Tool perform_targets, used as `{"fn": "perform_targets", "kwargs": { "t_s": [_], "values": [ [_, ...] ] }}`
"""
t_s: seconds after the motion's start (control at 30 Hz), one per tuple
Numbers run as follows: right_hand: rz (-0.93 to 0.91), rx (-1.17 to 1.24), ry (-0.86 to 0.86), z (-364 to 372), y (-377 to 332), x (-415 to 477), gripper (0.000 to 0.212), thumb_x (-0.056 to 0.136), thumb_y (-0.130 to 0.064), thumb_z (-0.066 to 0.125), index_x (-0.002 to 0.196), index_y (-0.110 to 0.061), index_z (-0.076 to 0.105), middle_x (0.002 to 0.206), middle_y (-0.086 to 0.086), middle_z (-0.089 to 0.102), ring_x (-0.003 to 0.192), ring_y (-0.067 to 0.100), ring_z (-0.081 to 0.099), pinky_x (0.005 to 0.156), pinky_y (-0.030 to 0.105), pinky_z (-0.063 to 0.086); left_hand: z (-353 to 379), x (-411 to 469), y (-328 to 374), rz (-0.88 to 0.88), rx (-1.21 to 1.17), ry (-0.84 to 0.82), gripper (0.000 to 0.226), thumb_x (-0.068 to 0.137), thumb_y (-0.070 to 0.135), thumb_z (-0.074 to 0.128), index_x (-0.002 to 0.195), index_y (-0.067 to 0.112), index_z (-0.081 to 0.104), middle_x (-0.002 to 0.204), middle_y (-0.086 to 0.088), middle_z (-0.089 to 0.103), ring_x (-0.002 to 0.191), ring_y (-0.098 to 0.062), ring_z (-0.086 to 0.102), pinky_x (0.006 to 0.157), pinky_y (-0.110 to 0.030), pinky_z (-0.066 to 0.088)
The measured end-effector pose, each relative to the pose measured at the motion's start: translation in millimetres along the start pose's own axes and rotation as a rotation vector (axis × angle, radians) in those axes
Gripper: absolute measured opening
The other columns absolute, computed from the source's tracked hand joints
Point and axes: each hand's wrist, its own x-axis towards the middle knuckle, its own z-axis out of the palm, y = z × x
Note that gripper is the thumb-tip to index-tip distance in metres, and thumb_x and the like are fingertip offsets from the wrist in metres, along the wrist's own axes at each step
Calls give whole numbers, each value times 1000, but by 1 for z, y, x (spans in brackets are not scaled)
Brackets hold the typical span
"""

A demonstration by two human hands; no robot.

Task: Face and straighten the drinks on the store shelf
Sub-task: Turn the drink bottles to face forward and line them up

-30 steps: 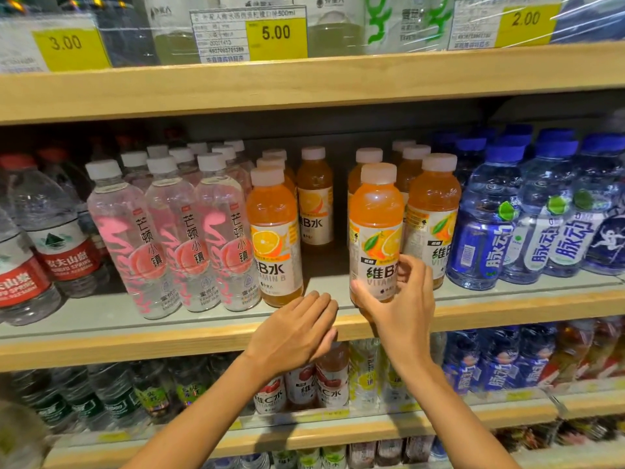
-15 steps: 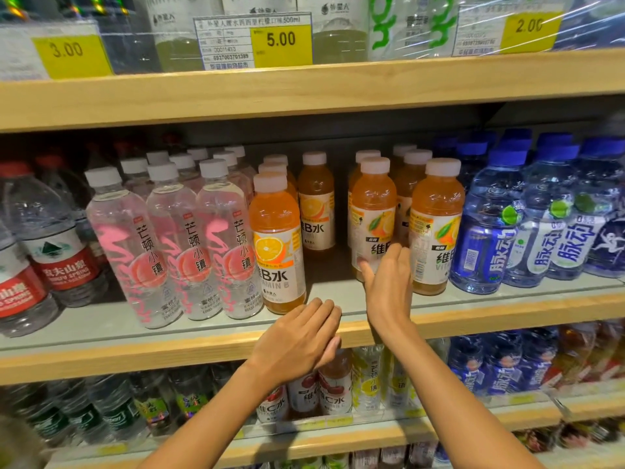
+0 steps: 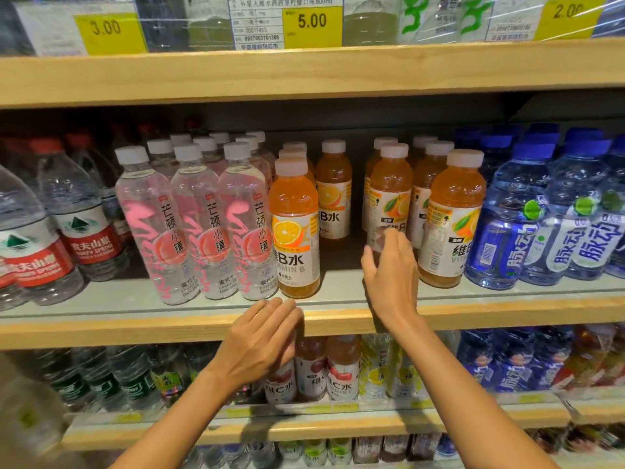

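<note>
Shelf (image 3: 135, 330), middle tier, wooden front lip, grey deck. Stock from left to right: water bottles with red labels (image 3: 84, 228), tall clear bottles with pink labels (image 3: 196, 225), orange drink bottles, and blue bottles (image 3: 507, 231).

Orange section: one bottle (image 3: 294, 231) stands upright at the near edge on the left, label facing out. Behind it and to the right, a second bottle (image 3: 333, 198) stands further back, label also facing out. Another bottle (image 3: 453, 225) stands near the front on the right, its label turned partly to the right. Between these, a fourth orange bottle (image 3: 390, 187) stands upright, set back from the front, with open deck in front of it and to its left.

Right hand (image 3: 389, 279): raised over the shelf deck, fingers (image 3: 400, 242) lying against the lower label of the fourth bottle, thumb spread to the left. Fingertips are blurred; whether the hand grips the bottle or only touches it cannot be told.

Left hand (image 3: 260, 343): fingers straight and together, holding nothing, fingertips at the shelf lip just below the left front bottle.

Yellow price tags (image 3: 311, 22) sit on the tier above. More bottles (image 3: 341, 370) fill the tier below.
</note>
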Motion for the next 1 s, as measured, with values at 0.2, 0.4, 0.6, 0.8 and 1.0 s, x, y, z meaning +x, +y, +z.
{"fn": "perform_targets", "kwargs": {
  "t_s": [0.2, 0.4, 0.6, 0.8, 1.0],
  "values": [
    [108, 295, -273, 38, -17, 31, 41, 88, -17, 65, 120, 4, 50, 110, 13, 59, 101, 28, 55, 76, 25, 40, 11, -12, -16, 85, 132, 16, 41, 99, 27, 33, 112, 5, 64, 105, -13, 72, 89, -26, 72, 89, -37, 45],
    [340, 186, -314, 83, -26, 63, 71, 88, -31, 65, 140, 3, 28, 140, 23, 43, 128, 36, 45, 101, 38, 36, 18, -17, -18, 140, 175, 38, 37, 99, 30, 33, 118, 5, 53, 106, -11, 72, 90, -23, 72, 92, -34, 42],
    [359, 178, -247, 87, -27, 64, 57, 88, -28, 65, 130, 1, 38, 132, 22, 52, 120, 38, 51, 95, 40, 41, 15, -13, -19, 128, 161, 17, 37, 99, 30, 33, 118, 6, 54, 105, -11, 72, 90, -23, 72, 91, -34, 43],
    [263, 169, -202, 54, -26, 26, 60, 82, -23, 69, 129, 1, 41, 124, 23, 55, 114, 41, 54, 90, 44, 48, 7, -9, -16, 73, 113, -4, 45, 98, 28, 34, 106, 6, 73, 106, -12, 72, 92, -25, 71, 87, -34, 52],
    [237, 171, -169, 15, -20, -7, 68, 73, -46, 76, 117, -4, 45, 118, 14, 55, 112, 34, 53, 83, 42, 48, -3, -1, -12, -18, 23, -58, 46, 97, 28, 35, 100, 3, 74, 107, -15, 71, 94, -28, 70, 83, -34, 55]
  ]
}}
